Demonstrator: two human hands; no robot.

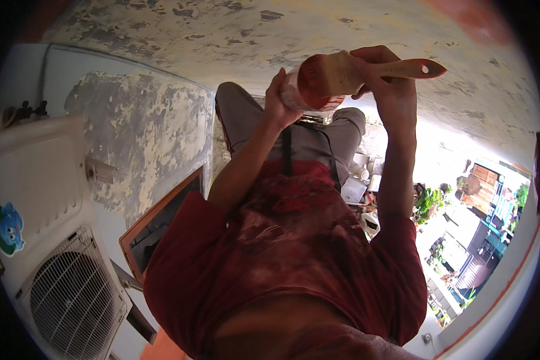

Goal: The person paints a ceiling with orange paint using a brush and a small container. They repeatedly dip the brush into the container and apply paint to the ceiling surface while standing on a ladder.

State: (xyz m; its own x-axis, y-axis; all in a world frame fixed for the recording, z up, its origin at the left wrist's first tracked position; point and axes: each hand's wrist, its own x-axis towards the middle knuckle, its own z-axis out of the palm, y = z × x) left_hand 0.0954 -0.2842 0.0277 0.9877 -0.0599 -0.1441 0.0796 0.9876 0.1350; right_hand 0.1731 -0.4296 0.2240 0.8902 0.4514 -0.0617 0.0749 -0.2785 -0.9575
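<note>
My left hand (280, 103) is closed around the side of a small round paint container (291, 91), pale outside with red marks on its wall. In my right hand (383, 72) is a wide flat paintbrush (411, 69), its wooden handle stained red at the end and pointing right. The red-coated bristles lie over the container's mouth, against the red paint inside or its rim; I cannot tell which. Both hands are raised in front of me, close to a worn wall (222, 45) with flaking, patchy paint.
At the left stands a white air-conditioner outdoor unit (42, 156) with a fan grille and a blue cartoon sticker. Behind it is a peeling side wall (138, 120) and an orange-brown frame (162, 222). Lower right, a bright drop shows plants (429, 204) and ground far below.
</note>
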